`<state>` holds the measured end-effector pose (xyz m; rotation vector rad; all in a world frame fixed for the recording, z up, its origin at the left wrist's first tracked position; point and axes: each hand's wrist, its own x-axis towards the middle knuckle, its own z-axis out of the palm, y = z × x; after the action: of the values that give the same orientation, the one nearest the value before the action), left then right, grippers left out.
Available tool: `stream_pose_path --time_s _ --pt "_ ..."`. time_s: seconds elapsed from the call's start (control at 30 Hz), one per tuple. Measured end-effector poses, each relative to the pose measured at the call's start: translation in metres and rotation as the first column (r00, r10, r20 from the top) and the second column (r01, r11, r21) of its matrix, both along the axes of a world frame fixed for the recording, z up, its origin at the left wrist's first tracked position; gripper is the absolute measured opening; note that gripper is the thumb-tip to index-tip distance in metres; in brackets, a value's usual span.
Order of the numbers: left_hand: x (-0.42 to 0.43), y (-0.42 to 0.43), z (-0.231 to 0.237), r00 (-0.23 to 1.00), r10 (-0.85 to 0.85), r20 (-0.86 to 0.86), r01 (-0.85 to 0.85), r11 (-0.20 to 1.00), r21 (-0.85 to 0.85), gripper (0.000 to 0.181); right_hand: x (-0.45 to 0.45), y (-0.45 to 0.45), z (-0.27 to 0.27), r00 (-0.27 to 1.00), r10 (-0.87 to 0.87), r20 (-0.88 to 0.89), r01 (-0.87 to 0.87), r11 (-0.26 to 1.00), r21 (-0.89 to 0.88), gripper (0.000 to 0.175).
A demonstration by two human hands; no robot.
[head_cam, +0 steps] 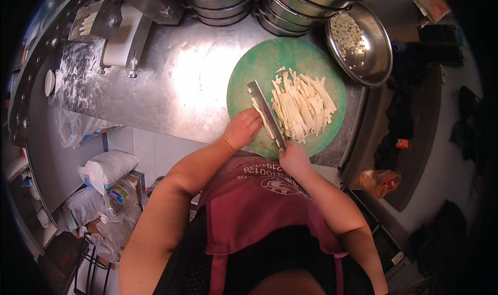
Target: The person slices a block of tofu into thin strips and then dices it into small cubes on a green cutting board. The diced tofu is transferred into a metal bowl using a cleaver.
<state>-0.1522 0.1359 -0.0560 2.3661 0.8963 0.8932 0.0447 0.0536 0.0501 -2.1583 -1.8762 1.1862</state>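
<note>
My right hand (pixel 292 158) grips the handle end of a cleaver (pixel 268 114), seen from above along its spine. The blade slants across a round green cutting board (pixel 290 56). To the left of the blade, my left hand (pixel 245 127) presses a few pale strips (pixel 264 118) with its fingers bent against them. A pile of cut pale strips, perhaps tofu sheet or bamboo shoot (pixel 301 102), lies on the board to the right of the cleaver. The cleaver's cutting edge is hidden beneath its spine.
A steel bowl (pixel 379 48) with small pale cubes (pixel 346 32) leans at the board's far right. Stacked steel steamer pots (pixel 221 3) stand behind. A dough machine (pixel 124 34) occupies the left of the steel table (pixel 163 89), near scattered flour. Bags (pixel 111 168) lie below left.
</note>
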Motion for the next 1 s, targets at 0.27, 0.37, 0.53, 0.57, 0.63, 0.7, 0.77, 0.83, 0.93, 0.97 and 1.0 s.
stream_pose_path --time_s 0.27,0.37,0.53,0.57,0.63,0.7,0.77,0.83,0.93,0.97,1.0 --pt "0.005 0.001 0.010 0.999 0.043 0.004 -0.044 0.999 0.009 0.025 0.035 0.011 0.002 0.816 -0.484 -0.316 0.319 0.833 -0.451 0.019" --pt "0.012 -0.003 0.021 0.990 0.140 0.009 -0.138 0.985 -0.101 0.030 0.044 0.011 0.011 0.784 -0.501 -0.367 0.339 0.841 -0.423 0.018" --pt "0.035 -0.023 0.041 0.931 0.329 -0.158 -0.355 0.917 -0.184 0.052 0.062 0.019 0.031 0.781 -0.506 -0.365 0.342 0.836 -0.429 0.023" --pt "0.040 -0.028 0.044 0.928 0.313 -0.204 -0.353 0.914 -0.200 0.054 0.062 0.022 0.032 0.782 -0.515 -0.351 0.353 0.831 -0.431 0.022" --pt "0.048 -0.036 0.045 0.918 0.304 -0.255 -0.355 0.915 -0.188 0.059 0.064 0.024 0.033 0.746 -0.537 -0.393 0.366 0.825 -0.431 0.021" --pt "0.053 -0.041 0.043 0.922 0.260 -0.286 -0.311 0.939 -0.148 0.060 0.066 0.024 0.030 0.769 -0.508 -0.388 0.351 0.843 -0.407 0.019" --pt "0.054 -0.044 0.039 0.925 0.217 -0.313 -0.266 0.956 -0.126 0.059 0.070 0.025 0.027 0.771 -0.491 -0.406 0.337 0.855 -0.393 0.016" --pt "0.052 -0.046 0.036 0.923 0.165 -0.347 -0.222 0.966 -0.132 0.057 0.075 0.026 0.024 0.764 -0.486 -0.424 0.330 0.860 -0.390 0.014" --pt "0.045 -0.045 0.033 0.926 0.148 -0.348 -0.204 0.970 -0.130 0.056 0.086 0.028 0.022 0.716 -0.502 -0.486 0.329 0.856 -0.400 0.012" --pt "0.044 -0.046 0.033 0.925 0.157 -0.346 -0.208 0.971 -0.117 0.055 0.091 0.029 0.022 0.707 -0.510 -0.490 0.337 0.852 -0.402 0.014" --pt "0.044 -0.046 0.034 0.925 0.167 -0.342 -0.214 0.971 -0.103 0.055 0.096 0.030 0.022 0.685 -0.520 -0.509 0.340 0.847 -0.408 0.015"
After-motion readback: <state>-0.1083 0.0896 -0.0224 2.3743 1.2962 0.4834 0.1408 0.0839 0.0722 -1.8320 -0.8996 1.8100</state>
